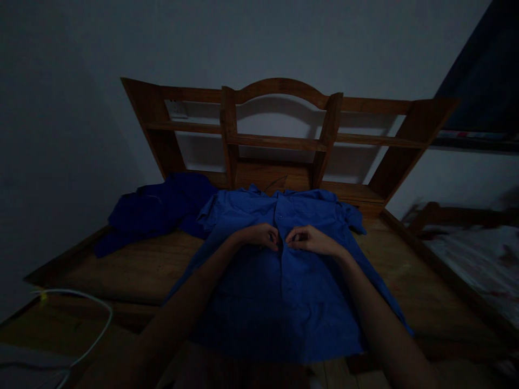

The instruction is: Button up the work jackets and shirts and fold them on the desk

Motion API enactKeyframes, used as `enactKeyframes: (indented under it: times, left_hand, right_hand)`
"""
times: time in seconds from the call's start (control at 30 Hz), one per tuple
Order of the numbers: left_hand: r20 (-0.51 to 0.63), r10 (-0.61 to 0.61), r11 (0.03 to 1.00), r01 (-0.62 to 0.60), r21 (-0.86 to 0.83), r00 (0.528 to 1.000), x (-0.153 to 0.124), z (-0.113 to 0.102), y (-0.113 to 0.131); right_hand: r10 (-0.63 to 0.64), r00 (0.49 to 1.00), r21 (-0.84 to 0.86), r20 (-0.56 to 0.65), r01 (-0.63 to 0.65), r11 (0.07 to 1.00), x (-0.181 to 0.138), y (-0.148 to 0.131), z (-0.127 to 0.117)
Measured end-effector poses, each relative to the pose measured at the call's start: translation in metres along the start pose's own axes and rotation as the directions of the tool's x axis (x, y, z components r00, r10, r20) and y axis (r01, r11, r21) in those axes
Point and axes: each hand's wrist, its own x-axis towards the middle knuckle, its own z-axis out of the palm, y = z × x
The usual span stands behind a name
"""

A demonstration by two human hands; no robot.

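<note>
A blue short-sleeved button shirt (324,302) lies spread front side up on a wooden desk, its collar toward the shelf and its hem at the near edge. My left hand (263,236) pinches the shirt's front opening from the left, fingers curled. From the right, my right hand (310,239) pinches the other front edge at about the same height. A small gap of dark cloth shows between the two hands. One button (279,217) is visible just above them on the placket. The fingertips hide whatever part of the placket they grip.
A darker blue garment (162,208) lies crumpled at the desk's left rear. Behind stands a wooden shelf rack (279,141) against the wall. A white cable (106,319) loops at the left front. The desk's wooden top (141,265) shows beside the shirt. White bedding (478,259) is at the right.
</note>
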Motion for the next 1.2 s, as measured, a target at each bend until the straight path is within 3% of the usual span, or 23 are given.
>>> enactKeyframes:
  times: [0.3, 0.43, 0.5, 0.6, 0.7, 0.87, 1.0, 1.2]
  left_hand:
    - [0.024, 0.008, 0.999, -0.007, -0.045, 1.000, -0.003, -0.001, -0.001]
    - [0.062, -0.008, 0.989, 0.017, -0.147, 0.998, 0.002, -0.007, -0.001]
    - [0.023, -0.032, 0.985, 0.035, -0.170, 0.999, 0.005, -0.009, 0.003]
    - [-0.134, -0.015, 0.995, 0.002, -0.100, 0.991, 0.006, -0.006, 0.014]
    - [-0.331, 0.041, 0.999, -0.030, 0.039, 0.943, 0.005, 0.007, 0.023]
    - [-0.600, 0.118, 0.992, -0.061, 0.114, 0.791, 0.006, 0.034, 0.019]
    - [-0.666, 0.156, 0.988, -0.125, 0.094, 0.730, 0.008, 0.041, 0.010]
    - [-0.680, 0.171, 0.984, -0.155, 0.084, 0.713, 0.008, 0.041, 0.009]
  right_hand:
    - [-0.008, 1.000, 0.007, 0.017, 0.008, 1.000, 0.001, 0.001, 0.000]
    - [-0.056, 0.998, 0.014, -0.010, 0.056, 0.998, 0.001, -0.003, 0.000]
    - [-0.083, 0.995, 0.008, -0.051, 0.084, 0.996, 0.001, -0.005, -0.001]
    - [-0.094, 0.989, -0.001, -0.112, 0.094, 0.996, 0.000, -0.006, -0.002]
    - [-0.081, 0.984, -0.017, -0.161, 0.080, 0.997, 0.001, 0.000, -0.003]
    - [-0.027, 0.971, -0.053, -0.239, 0.015, 0.998, 0.005, 0.014, -0.004]
    - [-0.012, 0.961, -0.009, -0.276, 0.009, 1.000, 0.008, 0.017, -0.002]
    - [-0.027, 0.960, 0.083, -0.277, 0.052, 0.995, 0.011, 0.011, 0.004]
